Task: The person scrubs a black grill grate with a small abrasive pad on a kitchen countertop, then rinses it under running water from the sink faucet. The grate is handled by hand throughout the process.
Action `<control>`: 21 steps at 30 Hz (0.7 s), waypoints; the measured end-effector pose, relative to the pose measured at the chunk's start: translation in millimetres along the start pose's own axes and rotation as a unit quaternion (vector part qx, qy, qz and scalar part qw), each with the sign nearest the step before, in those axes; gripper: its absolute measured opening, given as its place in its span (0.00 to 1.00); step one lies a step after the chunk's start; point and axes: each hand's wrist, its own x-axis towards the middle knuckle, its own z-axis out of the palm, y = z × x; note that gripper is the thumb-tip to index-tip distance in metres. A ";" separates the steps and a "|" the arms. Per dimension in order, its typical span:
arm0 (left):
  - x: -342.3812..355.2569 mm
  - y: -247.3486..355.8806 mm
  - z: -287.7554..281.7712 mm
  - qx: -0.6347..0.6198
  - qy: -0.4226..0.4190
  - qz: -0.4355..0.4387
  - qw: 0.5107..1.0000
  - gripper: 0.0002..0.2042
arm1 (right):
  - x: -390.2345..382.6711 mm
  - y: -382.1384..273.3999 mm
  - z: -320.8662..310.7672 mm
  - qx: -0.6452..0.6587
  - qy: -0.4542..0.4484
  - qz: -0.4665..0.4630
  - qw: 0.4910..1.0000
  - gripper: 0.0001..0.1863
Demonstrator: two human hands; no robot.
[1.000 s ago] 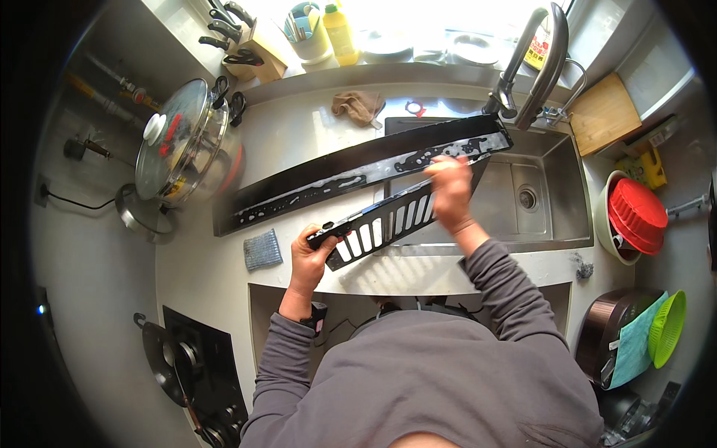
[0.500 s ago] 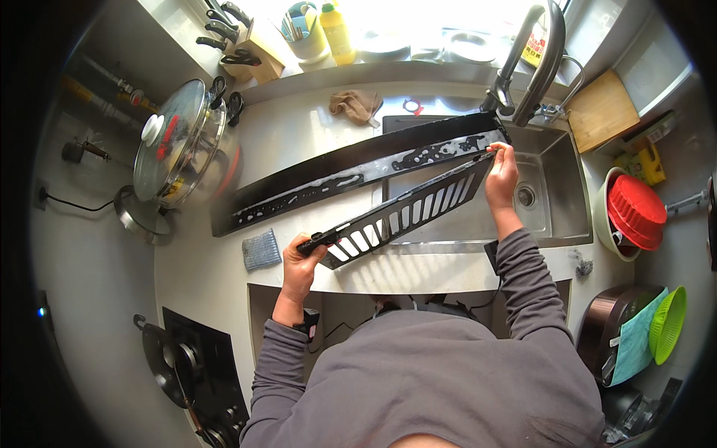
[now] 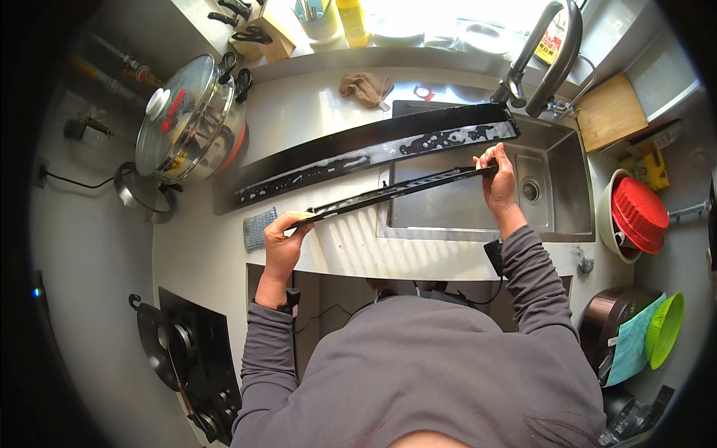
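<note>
Between my two hands I hold a long black slotted panel [image 3: 396, 194], seen nearly edge-on, above the counter's front and the sink. My left hand [image 3: 282, 235] is closed on its left end, thumb on top. At the other end, my right hand [image 3: 499, 179] grips the panel's right corner. Behind it, a longer black trough-like panel [image 3: 373, 154] streaked with white foam lies from the counter across the sink [image 3: 571, 187]. A grey-blue scrubbing pad [image 3: 258, 228] rests beside my left hand. Slatted light and shadow fall on the counter under the panel.
A tall faucet [image 3: 538, 67] rises behind the sink. Glass-lidded steamer pot [image 3: 190, 123] stands at left, a brown cloth [image 3: 366, 88] at the back. Red basin [image 3: 638, 213], cutting board [image 3: 611, 112] and steel wool [image 3: 585, 264] are on the right; a black cooktop [image 3: 198, 358] is lower left.
The slotted panel has tipped from showing its slots to nearly edge-on. My left hand has risen and moved slightly left with its end; my right hand still grips the other end.
</note>
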 end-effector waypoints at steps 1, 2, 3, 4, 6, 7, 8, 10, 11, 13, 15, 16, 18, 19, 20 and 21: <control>-2.5 -0.1 -1.8 0.016 -0.011 0.016 1.000 0.09 | -4.0 0.0 0.8 -0.022 -0.019 -0.006 1.000 0.18; -5.3 -0.8 -3.4 0.037 -0.020 0.037 0.998 0.10 | -8.2 0.6 0.7 -0.042 -0.020 -0.009 0.999 0.18; -9.1 -1.9 -4.5 0.067 -0.028 0.054 0.996 0.10 | -12.6 2.0 -0.3 -0.059 -0.040 -0.007 0.997 0.17; -13.8 -3.5 -6.2 0.087 -0.052 0.057 0.993 0.13 | -16.9 3.9 -2.0 -0.075 -0.041 -0.001 0.996 0.16; -24.4 -8.7 -5.4 0.118 -0.062 0.068 0.989 0.14 | -25.6 9.2 -6.9 -0.094 -0.034 0.027 0.995 0.14; -30.0 -12.2 -4.3 0.144 -0.066 0.074 0.985 0.15 | -29.7 12.3 -9.5 -0.103 -0.041 0.024 0.993 0.14; -35.9 -16.0 -3.8 0.146 -0.081 0.063 0.984 0.18 | -33.4 15.0 -12.0 -0.116 -0.035 0.034 0.992 0.14; -47.6 -24.3 -0.5 0.166 -0.092 0.070 0.979 0.19 | -40.5 19.6 -16.5 -0.119 -0.041 0.046 0.991 0.13; -54.0 -28.5 1.4 0.186 -0.098 0.074 0.975 0.19 | -43.4 21.3 -18.5 -0.138 -0.027 0.064 0.988 0.13; -64.0 -38.1 4.8 0.191 -0.118 0.070 0.972 0.23 | -49.7 24.4 -22.2 -0.150 -0.035 0.075 0.985 0.13; -73.0 -47.3 8.3 0.225 -0.131 0.062 0.963 0.25 | -55.6 28.1 -25.7 -0.205 -0.048 0.091 0.973 0.12; -76.1 -52.0 9.6 0.224 -0.141 0.066 0.962 0.29 | -58.1 30.4 -27.4 -0.229 -0.056 0.099 0.967 0.12; -82.0 -59.9 12.6 0.245 -0.151 0.075 0.955 0.29 | -62.9 35.2 -31.5 -0.263 -0.074 0.117 0.955 0.12; -83.8 -63.5 14.1 0.267 -0.157 0.080 0.947 0.30 | -65.3 37.7 -33.7 -0.280 -0.082 0.125 0.948 0.11; -85.7 -66.3 14.4 0.270 -0.167 0.084 0.945 0.30 | -66.8 39.9 -35.7 -0.298 -0.089 0.132 0.941 0.11; -87.1 -68.6 14.9 0.264 -0.170 0.084 0.946 0.30 | -68.3 41.7 -37.5 -0.312 -0.107 0.135 0.934 0.11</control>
